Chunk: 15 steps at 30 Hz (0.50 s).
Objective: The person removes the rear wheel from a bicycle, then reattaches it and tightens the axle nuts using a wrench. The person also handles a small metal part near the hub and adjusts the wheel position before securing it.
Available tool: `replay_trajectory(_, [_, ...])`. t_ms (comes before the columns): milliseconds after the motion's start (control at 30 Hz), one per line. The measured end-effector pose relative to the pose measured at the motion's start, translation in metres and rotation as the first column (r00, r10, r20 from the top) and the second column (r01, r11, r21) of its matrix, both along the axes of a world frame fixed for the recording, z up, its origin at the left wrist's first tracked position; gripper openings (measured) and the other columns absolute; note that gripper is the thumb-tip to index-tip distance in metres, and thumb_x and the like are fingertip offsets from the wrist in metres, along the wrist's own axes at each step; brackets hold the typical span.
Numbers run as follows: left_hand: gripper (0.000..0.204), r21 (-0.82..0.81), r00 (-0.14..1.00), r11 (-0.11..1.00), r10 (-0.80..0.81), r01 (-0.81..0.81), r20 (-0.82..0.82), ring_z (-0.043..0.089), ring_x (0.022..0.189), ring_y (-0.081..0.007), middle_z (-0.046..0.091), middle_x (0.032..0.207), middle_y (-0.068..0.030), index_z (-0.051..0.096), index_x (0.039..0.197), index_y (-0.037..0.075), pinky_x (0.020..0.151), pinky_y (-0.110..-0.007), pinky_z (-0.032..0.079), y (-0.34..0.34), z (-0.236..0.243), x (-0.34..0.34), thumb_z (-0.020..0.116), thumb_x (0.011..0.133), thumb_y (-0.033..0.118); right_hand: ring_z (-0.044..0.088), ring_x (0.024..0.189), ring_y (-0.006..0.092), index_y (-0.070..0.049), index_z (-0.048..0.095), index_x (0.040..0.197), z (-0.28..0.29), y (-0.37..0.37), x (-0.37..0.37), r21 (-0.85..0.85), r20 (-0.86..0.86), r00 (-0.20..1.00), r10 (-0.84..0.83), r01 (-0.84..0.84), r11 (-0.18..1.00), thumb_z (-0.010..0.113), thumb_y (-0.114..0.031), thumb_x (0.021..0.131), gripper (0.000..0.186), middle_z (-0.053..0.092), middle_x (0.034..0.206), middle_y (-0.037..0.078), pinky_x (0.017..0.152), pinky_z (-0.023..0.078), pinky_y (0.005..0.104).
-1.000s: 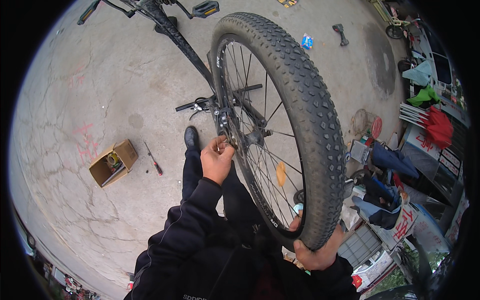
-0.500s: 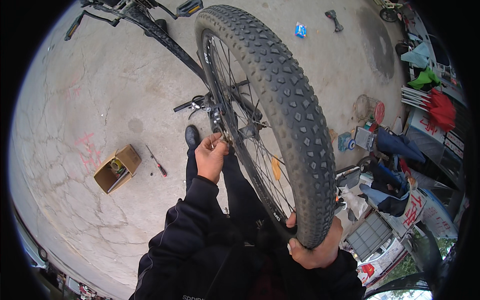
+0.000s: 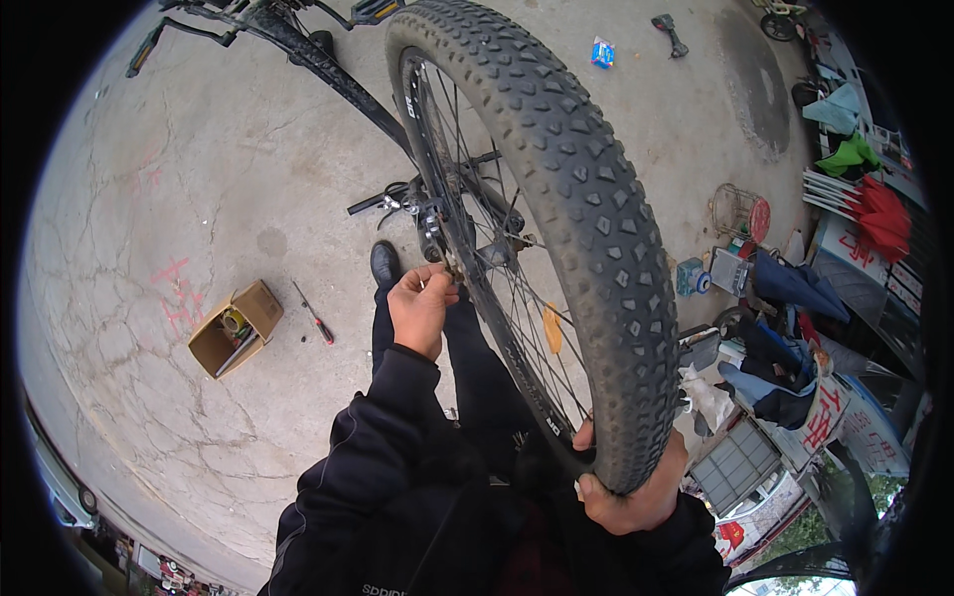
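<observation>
A bicycle wheel with a knobby black tyre (image 3: 596,228) rises in front of me, its spokes showing at the left. My right hand (image 3: 636,492) is wrapped round the tyre's near end, thumb on the rim side. Beside the wheel's left face, my left hand (image 3: 421,310) is closed in a pinch near the hub and the brake caliper (image 3: 429,230); a thin, light bit shows at its fingertips, too small to name. A yellow reflector (image 3: 553,328) sits among the spokes. The dark frame (image 3: 328,74) runs up left to the pedals (image 3: 147,52).
On the concrete at left stand an open cardboard box (image 3: 225,343) with a tape roll inside and a red-handled screwdriver (image 3: 323,328). Handlebar parts (image 3: 383,202) lie low behind the wheel. At right are a wire basket (image 3: 737,214), a red umbrella (image 3: 882,219) and piled clutter.
The wheel's near part has shifted slightly right in the picture, and my right hand with it. My left hand keeps its pinch at nearly the same spot.
</observation>
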State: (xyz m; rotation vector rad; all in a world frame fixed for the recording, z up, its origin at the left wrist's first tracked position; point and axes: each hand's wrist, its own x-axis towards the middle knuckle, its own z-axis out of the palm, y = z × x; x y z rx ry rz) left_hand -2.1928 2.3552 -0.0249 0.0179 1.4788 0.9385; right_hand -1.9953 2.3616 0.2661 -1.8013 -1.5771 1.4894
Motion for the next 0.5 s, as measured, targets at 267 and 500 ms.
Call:
replay_trajectory(267, [0.019,0.026,0.998,0.999,-0.042,0.041,0.051,0.069,0.078,-0.0158,0.07,0.096,-0.0079,0.067,0.108,-0.005,0.071,-0.028,0.057,0.003,0.003,-0.004,0.069,0.093,0.006,0.066,0.067,0.0235,0.003,0.067,0.098,0.001,0.004,0.001,-0.026,-0.022,1.0,-0.023,0.022,0.999,0.075,-0.009,0.064,0.036,0.067,0.079,0.012,0.064,0.053,0.0353])
replay_trajectory(500, [0.021,0.08,0.992,0.989,-0.12,0.122,-0.027,0.066,0.079,-0.0104,0.07,0.095,-0.0047,0.068,0.106,-0.005,0.074,-0.024,0.054,0.0,-0.008,-0.009,0.073,0.087,0.002,0.065,0.064,0.0238,0.003,0.067,0.095,-0.001,0.005,0.001,-0.016,0.001,1.0,-0.009,0.009,1.0,0.077,-0.01,0.063,0.036,0.066,0.076,0.012,0.062,0.053,0.0356])
